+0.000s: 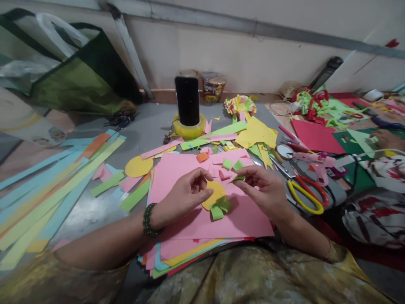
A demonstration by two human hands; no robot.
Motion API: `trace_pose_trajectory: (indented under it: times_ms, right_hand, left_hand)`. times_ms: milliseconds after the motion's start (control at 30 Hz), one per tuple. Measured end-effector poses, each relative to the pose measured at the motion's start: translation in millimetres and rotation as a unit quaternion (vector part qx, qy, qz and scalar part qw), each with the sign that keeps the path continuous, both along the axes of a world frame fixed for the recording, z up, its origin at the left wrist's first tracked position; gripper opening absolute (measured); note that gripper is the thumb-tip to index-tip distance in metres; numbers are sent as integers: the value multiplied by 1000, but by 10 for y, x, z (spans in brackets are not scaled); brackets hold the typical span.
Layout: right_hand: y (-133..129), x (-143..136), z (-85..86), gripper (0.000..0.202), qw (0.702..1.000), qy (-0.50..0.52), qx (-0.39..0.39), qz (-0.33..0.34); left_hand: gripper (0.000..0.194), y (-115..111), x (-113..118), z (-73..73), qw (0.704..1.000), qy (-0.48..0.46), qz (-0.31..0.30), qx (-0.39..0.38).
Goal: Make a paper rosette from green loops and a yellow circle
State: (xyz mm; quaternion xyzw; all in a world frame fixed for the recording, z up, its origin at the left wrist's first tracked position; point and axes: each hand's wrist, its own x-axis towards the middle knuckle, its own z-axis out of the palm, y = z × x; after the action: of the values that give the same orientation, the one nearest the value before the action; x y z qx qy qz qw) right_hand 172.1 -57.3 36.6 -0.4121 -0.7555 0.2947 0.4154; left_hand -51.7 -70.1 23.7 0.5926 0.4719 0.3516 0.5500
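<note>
the right hand [264,188] pinches a small green piece [238,178] between thumb and fingertips, above the pink sheets [249,211]. the left hand [183,194] has its fingers curled and the thumb a little apart, at the left edge of the yellow disc [216,192], though i can't tell if it touches. 2 or more green strips [220,207] lie on the disc's near edge.
</note>
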Motion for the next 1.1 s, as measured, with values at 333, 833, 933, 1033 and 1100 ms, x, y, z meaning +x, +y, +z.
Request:
trace_pose_trajectory:
  times_ms: [333, 833, 933, 1033, 1100]
  right_hand:
    - [-39, 46, -288, 8, 963, -127, 226, 80]
    - [-35, 152, -197, 19, 907, -258, 276, 186]
    - [-31, 157, -186, 19, 900, -269, 282, 194]
    - [-32, 152, -168, 21, 897, -275, 286, 195]
    - [-26, 156, -149, 23, 900, -274, 270, 204]
  left_hand:
    - [18, -45, -50, -114, 944, 250, -70, 203]
    - [30, -59, -43, -115, 905, 336, -115, 234]
    - [32, -63, -47, -102, 902, 343, -125, 230]
    - [32, -66, -50, -96, 899, 347, -132, 232]
    - [31, -67, -50, -97, 898, 350, -133, 233]
